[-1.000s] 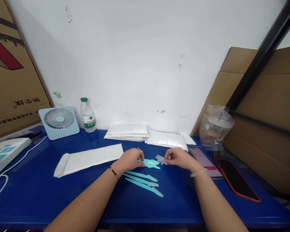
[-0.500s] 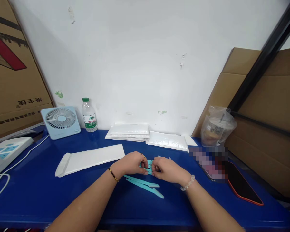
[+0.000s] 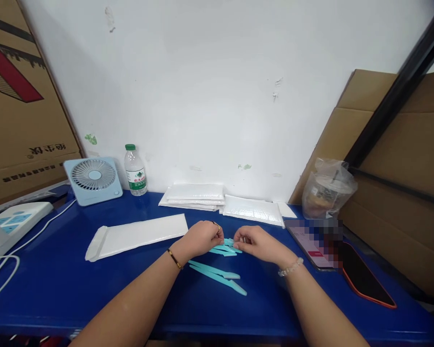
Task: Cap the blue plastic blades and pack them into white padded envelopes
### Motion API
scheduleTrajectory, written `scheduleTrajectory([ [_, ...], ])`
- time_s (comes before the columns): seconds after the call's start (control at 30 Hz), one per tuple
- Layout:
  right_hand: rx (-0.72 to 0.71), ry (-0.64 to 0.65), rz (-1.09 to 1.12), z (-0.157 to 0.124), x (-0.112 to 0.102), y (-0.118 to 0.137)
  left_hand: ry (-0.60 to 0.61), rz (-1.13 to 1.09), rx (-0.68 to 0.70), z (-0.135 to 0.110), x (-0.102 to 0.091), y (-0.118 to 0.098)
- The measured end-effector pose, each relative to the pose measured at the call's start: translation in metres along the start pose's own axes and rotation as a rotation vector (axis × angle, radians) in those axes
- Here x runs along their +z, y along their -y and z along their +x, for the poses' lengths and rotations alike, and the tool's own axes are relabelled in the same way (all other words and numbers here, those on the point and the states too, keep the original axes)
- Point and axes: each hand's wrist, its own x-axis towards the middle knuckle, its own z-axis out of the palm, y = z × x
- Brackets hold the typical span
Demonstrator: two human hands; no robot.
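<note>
Several turquoise eyebrow razors (image 3: 224, 249) lie close together on the blue table between my two hands. From the left, my left hand (image 3: 206, 237) pinches at this bunch, thumb and index finger together at its upper edge. My right hand (image 3: 256, 243) grips the right ends, its thumb and curled fingers closed on a razor; the exact hold is partly hidden. Two more eyebrow razors (image 3: 219, 276) rest nearer to me, side by side with their ends fanned slightly to the right.
A long white padded envelope (image 3: 137, 236) lies at left, its flap open. Stacked padded envelopes (image 3: 193, 195) and others (image 3: 253, 210) sit by the wall. Around them are a fan (image 3: 94, 179), a bottle (image 3: 135, 173), a power strip (image 3: 18, 224), a bagged cup (image 3: 325, 193) and two phones (image 3: 369, 277).
My hands have drawn slightly apart, the right one moving right and up. More of the razor bunch shows between them, its razors now crossing at angles. The view has shifted slightly.
</note>
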Motion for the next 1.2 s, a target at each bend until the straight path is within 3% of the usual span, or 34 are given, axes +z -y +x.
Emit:
scheduleTrajectory([
  [0.13,0.013,0.011,0.023,0.001,-0.001,-0.009,-0.012,-0.016,-0.007,0.0,0.0,0.005],
  [0.27,0.131,-0.02,-0.012,-0.001,-0.01,-0.029,0.023,-0.022,-0.032,0.001,0.004,0.014],
  [0.4,0.06,-0.089,-0.086,-0.004,-0.011,-0.015,-0.024,-0.026,-0.029,0.002,0.006,0.014],
  [0.53,-0.133,0.187,-0.091,-0.009,0.005,0.018,0.002,-0.074,-0.008,-0.003,-0.003,0.005],
  [0.63,-0.146,0.268,-0.16,-0.008,0.018,0.027,0.129,-0.126,0.058,-0.009,-0.009,-0.003],
  [0.8,-0.117,0.14,-0.142,-0.005,0.014,0.023,0.214,-0.078,0.147,-0.011,-0.004,-0.008],
  [1.0,-0.003,0.041,-0.019,-0.008,-0.006,0.007,0.033,0.086,0.125,-0.007,-0.003,-0.005],
  [1.2,0.027,0.035,0.117,-0.007,-0.008,-0.007,0.005,0.06,0.134,-0.007,-0.003,0.002],
])
